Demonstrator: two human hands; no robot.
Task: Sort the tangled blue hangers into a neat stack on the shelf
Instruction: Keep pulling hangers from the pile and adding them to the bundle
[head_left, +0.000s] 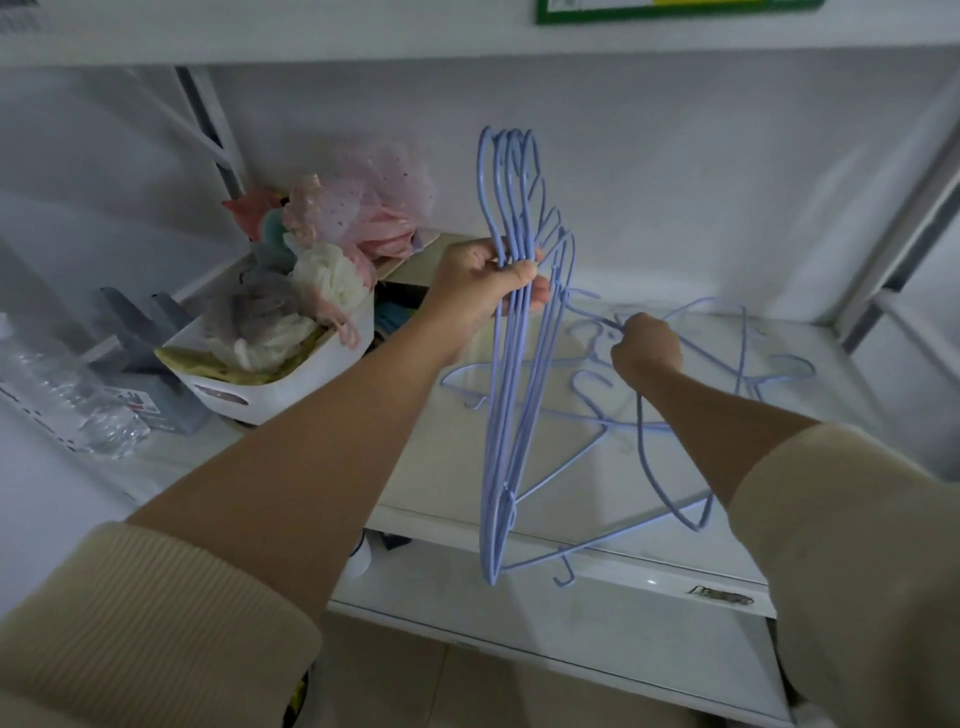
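A: What do you see from the head camera?

B: Two bare arms reach out over a white shelf (675, 519). Both have cream sleeves pushed up.

A: What is the left hand (480, 291) doing?

B: Its fingers (522, 270) are squeezed tight around a bunch of blue hangers (511, 395). The bunch stands up on end in the air. The hooks poke up above the fingers and the long parts hang down below them, past the front edge of the shelf.

A: And the right hand (647, 348)?

B: It is just to the right of the bunch and a bit lower. Its fingers are closed on a thin blue wire from the tangled hangers (727, 374). I see the back of the hand, so I cannot tell just how the fingers pinch it.

A: Where is that tangle?

B: It lies flat on the shelf, under and around the right fingers. It spreads out to the right of them. One hanger from it sticks out over the front edge.

A: Anything else?

B: To the left of the left fingers sits a white basket (280, 384) full of soft pink and cream things. Further left lies a clear plastic bottle (72, 400).
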